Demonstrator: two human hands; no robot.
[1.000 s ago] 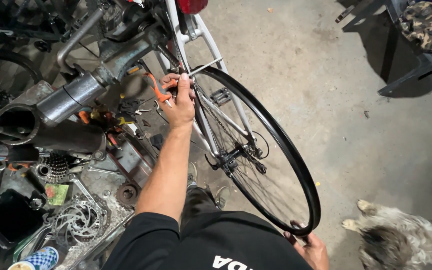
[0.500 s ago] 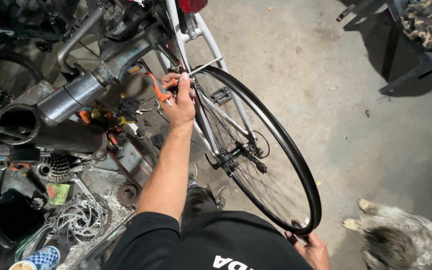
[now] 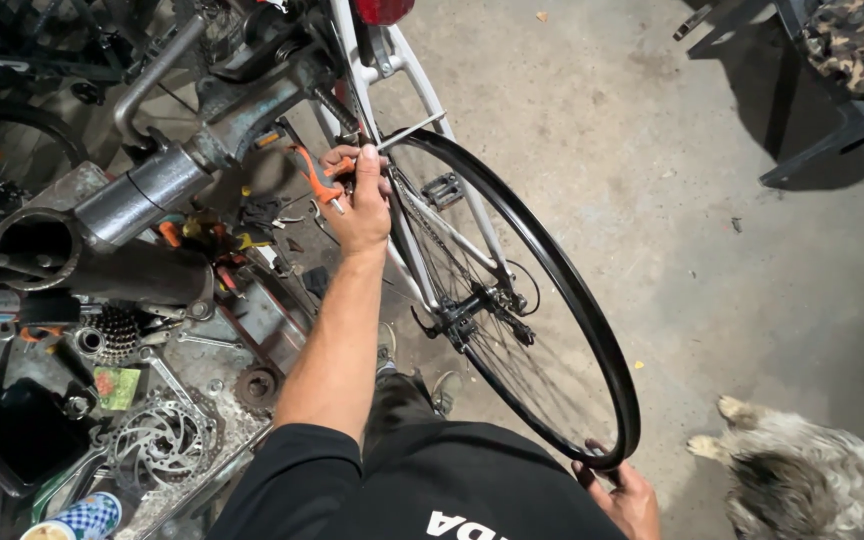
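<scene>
Head view: left hand [image 3: 364,205] closed around an orange-handled tool [image 3: 318,178] at the top of the black rear wheel [image 3: 592,330]. Right hand [image 3: 624,495] curled on the wheel's lower rim. White bicycle frame [image 3: 407,75] upright; grey dog [image 3: 812,480] lies nearby on the floor.
</scene>
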